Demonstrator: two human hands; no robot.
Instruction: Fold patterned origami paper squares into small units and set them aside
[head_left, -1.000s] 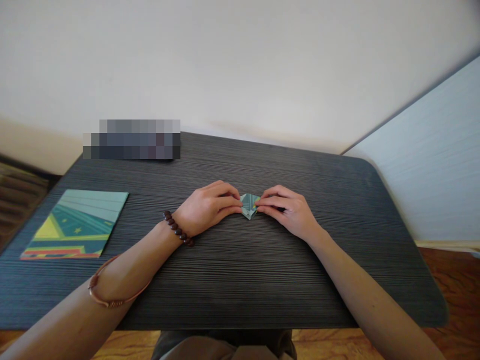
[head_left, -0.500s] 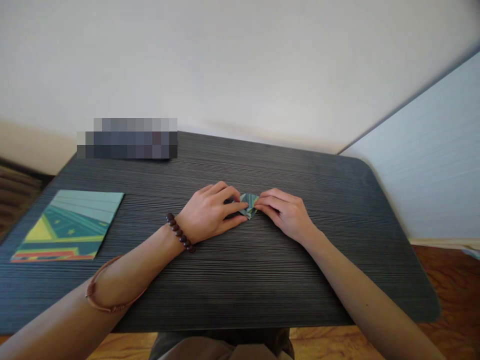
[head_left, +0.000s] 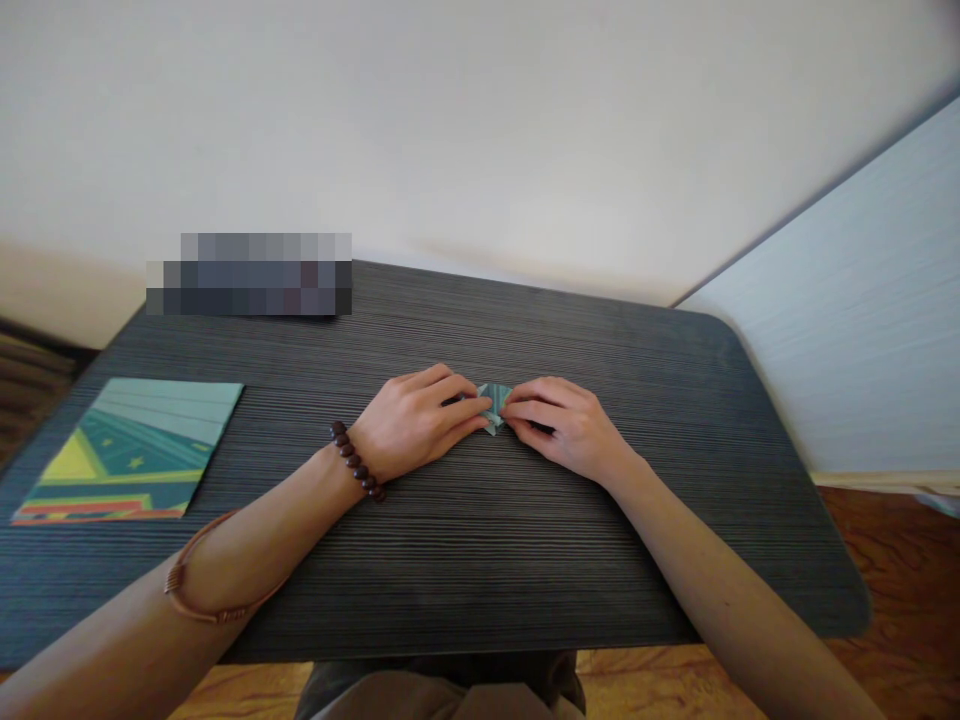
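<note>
Near the middle of the dark table lies a small folded piece of paper (head_left: 495, 398), patterned in teal and green. My left hand (head_left: 416, 415) grips its left side, with fingertips pressed on the paper and a dark bead bracelet at the wrist. From the right, my right hand (head_left: 566, 422) pinches the other edge, its fingers covering part of the folds. Both hands rest low over the tabletop, with their fingertips close together. The exact shape of the folded paper is partly hidden by the fingers.
A stack of square patterned paper (head_left: 139, 450) in teal, yellow and orange lies on the left of the striped dark table (head_left: 465, 590). A blurred-out object (head_left: 251, 285) sits at the back left. A pale wall (head_left: 480, 130) rises behind, and a light panel (head_left: 847, 300) stands right.
My right hand's fingers have shifted slightly left and spread further over the paper's right side. My left fingertips have drawn closer together on it. The whole view has moved slightly.
</note>
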